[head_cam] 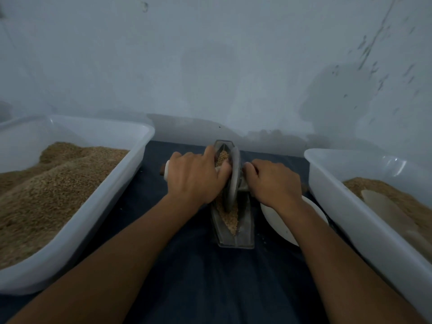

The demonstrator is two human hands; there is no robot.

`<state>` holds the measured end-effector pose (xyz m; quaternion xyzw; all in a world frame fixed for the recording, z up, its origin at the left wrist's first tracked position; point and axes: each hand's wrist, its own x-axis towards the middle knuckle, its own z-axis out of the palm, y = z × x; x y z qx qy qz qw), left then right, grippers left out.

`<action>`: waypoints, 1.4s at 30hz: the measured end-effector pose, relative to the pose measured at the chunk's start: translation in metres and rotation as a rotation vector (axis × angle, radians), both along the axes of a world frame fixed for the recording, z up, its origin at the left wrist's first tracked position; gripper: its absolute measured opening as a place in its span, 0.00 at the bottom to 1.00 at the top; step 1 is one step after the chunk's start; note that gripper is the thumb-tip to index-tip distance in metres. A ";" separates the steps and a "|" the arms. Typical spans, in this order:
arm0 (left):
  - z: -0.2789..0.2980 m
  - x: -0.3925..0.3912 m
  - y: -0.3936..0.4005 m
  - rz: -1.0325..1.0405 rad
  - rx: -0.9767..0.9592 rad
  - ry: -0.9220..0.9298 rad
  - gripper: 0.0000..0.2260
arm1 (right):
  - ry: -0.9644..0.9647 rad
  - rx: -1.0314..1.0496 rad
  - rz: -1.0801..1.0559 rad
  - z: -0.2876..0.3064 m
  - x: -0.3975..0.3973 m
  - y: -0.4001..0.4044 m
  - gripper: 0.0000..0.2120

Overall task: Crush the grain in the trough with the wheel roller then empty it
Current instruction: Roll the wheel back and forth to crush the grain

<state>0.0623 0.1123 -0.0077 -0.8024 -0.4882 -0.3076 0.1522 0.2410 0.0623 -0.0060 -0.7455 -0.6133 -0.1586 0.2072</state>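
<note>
A narrow grey metal trough [243, 237] lies lengthwise on the dark cloth in the middle, with brown grain [230, 218] along its groove. A grey wheel roller [233, 176] stands on edge in the trough, around its middle. My left hand [194, 178] grips the roller's left handle, whose pale end [166, 170] sticks out past my knuckles. My right hand [273, 183] grips the right handle, which is hidden under my fingers.
A large white tub [98, 206] heaped with grain stands at the left. Another white tub [350, 206] with grain and a pale scoop [378, 204] stands at the right. A white bowl [280, 220] sits under my right wrist. A pale wall rises just behind.
</note>
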 end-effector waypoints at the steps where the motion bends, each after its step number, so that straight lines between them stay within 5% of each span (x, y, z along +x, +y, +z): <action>1: 0.001 0.000 -0.001 0.002 -0.005 -0.015 0.25 | 0.025 -0.009 0.000 0.002 0.000 0.000 0.24; 15: 0.025 -0.005 -0.006 0.012 -0.196 -0.013 0.22 | 0.331 -0.473 0.174 0.034 0.000 -0.012 0.28; 25: 0.039 -0.006 -0.018 -0.008 -0.329 0.079 0.22 | 0.314 -0.667 0.211 0.055 -0.007 -0.028 0.23; 31: 0.034 -0.006 -0.012 0.038 -0.398 0.120 0.25 | 0.316 -0.569 0.231 0.055 -0.005 -0.027 0.22; 42: 0.016 -0.005 0.009 0.034 -0.382 0.055 0.24 | 0.026 -0.124 0.021 0.015 0.000 0.006 0.20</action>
